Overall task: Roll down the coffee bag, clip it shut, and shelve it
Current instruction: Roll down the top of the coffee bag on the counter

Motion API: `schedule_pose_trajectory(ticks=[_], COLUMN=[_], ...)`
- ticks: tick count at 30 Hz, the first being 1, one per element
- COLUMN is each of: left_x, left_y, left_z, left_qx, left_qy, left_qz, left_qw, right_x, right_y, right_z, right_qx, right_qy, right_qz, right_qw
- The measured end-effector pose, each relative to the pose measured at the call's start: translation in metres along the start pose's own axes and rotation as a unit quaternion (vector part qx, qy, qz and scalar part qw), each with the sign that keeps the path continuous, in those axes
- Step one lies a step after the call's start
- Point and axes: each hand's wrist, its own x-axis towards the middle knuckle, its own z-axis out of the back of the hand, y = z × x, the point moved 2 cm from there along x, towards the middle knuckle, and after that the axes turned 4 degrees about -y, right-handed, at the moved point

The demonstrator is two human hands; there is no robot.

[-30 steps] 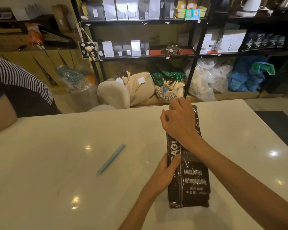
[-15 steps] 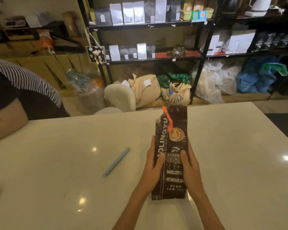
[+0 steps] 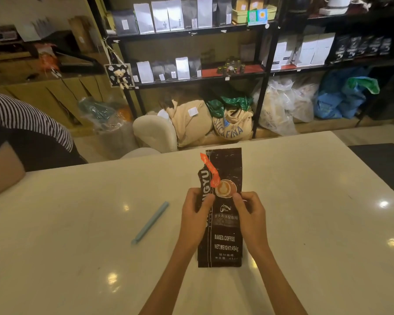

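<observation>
A black coffee bag (image 3: 223, 233) with white lettering lies flat on the white table (image 3: 77, 223), its top pointing away from me. An orange strip (image 3: 210, 171) hangs loose along its upper left edge. My left hand (image 3: 195, 218) grips the bag's left side and my right hand (image 3: 251, 218) grips its right side, both about halfway up. The top of the bag is flat and unrolled. A pale blue clip bar (image 3: 150, 222) lies on the table to the left of the bag, apart from both hands.
Black metal shelves (image 3: 191, 32) with several coffee bags stand behind the table. Sacks (image 3: 231, 126) and plastic bags sit on the floor below them. Another person's arm (image 3: 2, 173) in a striped sleeve rests at the table's left edge.
The bag has been turned face up. My right hand left the bag's top and came down to its right side; both hands then slid up along the sides.
</observation>
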Motion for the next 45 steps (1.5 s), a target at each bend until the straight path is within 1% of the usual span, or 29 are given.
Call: schedule_pose_trajectory(ticks=[2,3,4,6,8,10,11,14,16,18,20,22,24,26,28,30,31,32,34,36,37,39,41,42,43,45], left_x=[0.006,0.007,0.006,0.004,0.005,0.008,0.007,0.005,0.007,0.010,0.010,0.011,0.014,0.016,0.017,0.023,0.025,0.028,0.031,0.030,0.030,0.033,0.038,0.041,0.042,0.042], left_y=[-0.002,-0.004,-0.006,-0.010,-0.014,-0.016,-0.015,-0.019,-0.021,-0.022,-0.024,-0.026,-0.030,-0.032,-0.033,-0.032,-0.033,-0.034,-0.036,-0.034,-0.032,-0.030,-0.029,-0.029,-0.032,-0.035], left_z=[0.001,-0.001,-0.003,-0.009,-0.011,-0.011,-0.011,-0.017,-0.021,-0.026,-0.031,-0.033,-0.032,-0.034,-0.034,-0.031,-0.029,-0.029,-0.031,-0.034,-0.034,-0.031,-0.023,-0.020,-0.018,-0.019], left_qx=[0.003,-0.002,-0.005,-0.018,-0.066,-0.115,-0.125,-0.099,-0.059,-0.018,0.006,0.003,0.007,-0.008,-0.019,-0.014,-0.009,0.001,0.027,0.046,0.048,0.052,0.044,0.035,0.031,0.033], left_qy=[-0.052,-0.064,-0.064,-0.039,-0.012,-0.026,-0.037,-0.031,-0.029,-0.016,0.014,0.020,0.001,-0.036,-0.072,-0.086,-0.086,-0.084,-0.089,-0.126,-0.144,-0.166,-0.187,-0.195,-0.196,-0.188], left_qz=[-0.001,-0.001,-0.002,-0.009,-0.014,0.003,0.008,-0.009,-0.024,-0.039,-0.034,-0.022,-0.044,-0.057,-0.059,-0.068,-0.074,-0.081,-0.103,-0.109,-0.104,-0.093,-0.087,-0.086,-0.088,-0.093], left_qw=[0.999,0.998,0.998,0.999,0.998,0.993,0.991,0.995,0.998,0.999,0.999,1.000,0.999,0.998,0.995,0.994,0.994,0.993,0.990,0.985,0.983,0.980,0.978,0.976,0.976,0.977], right_x=[0.004,0.004,0.003,0.000,0.001,0.004,0.004,0.003,0.003,0.008,0.012,0.013,0.014,0.017,0.022,0.025,0.024,0.019,0.010,0.004,0.003,0.004,0.000,-0.003,-0.008,-0.017], right_y=[0.003,0.004,0.003,0.004,0.010,0.015,0.017,0.025,0.029,0.031,0.031,0.034,0.034,0.037,0.040,0.036,0.029,0.020,0.010,0.010,0.013,0.014,0.007,0.001,-0.004,-0.009], right_z=[0.001,0.000,0.001,0.003,0.005,0.006,0.006,0.003,0.001,-0.002,-0.002,0.000,0.000,-0.003,-0.003,0.001,0.001,0.002,0.000,-0.004,-0.006,-0.002,0.004,0.006,0.008,0.010], right_qx=[-0.008,0.005,0.028,0.063,0.042,0.007,0.012,0.098,0.116,0.072,0.028,-0.035,-0.109,-0.118,-0.055,0.011,0.011,-0.004,-0.029,-0.059,-0.073,-0.068,-0.051,-0.061,-0.069,-0.068], right_qy=[-0.021,-0.027,-0.032,-0.029,-0.013,-0.024,-0.033,-0.016,0.001,-0.005,-0.052,-0.099,-0.092,-0.070,-0.027,0.056,0.090,0.103,0.056,0.004,-0.003,0.030,0.102,0.126,0.131,0.102], right_qz=[-0.002,-0.007,-0.017,-0.020,0.004,0.028,0.033,0.043,0.045,0.035,0.028,0.085,0.160,0.193,0.153,0.081,0.049,0.029,0.023,0.059,0.073,0.066,0.019,0.005,-0.002,0.005], right_qw=[1.000,1.000,0.999,0.997,0.999,0.999,0.999,0.994,0.992,0.997,0.998,0.991,0.977,0.971,0.986,0.995,0.995,0.994,0.998,0.997,0.995,0.995,0.993,0.990,0.989,0.992])
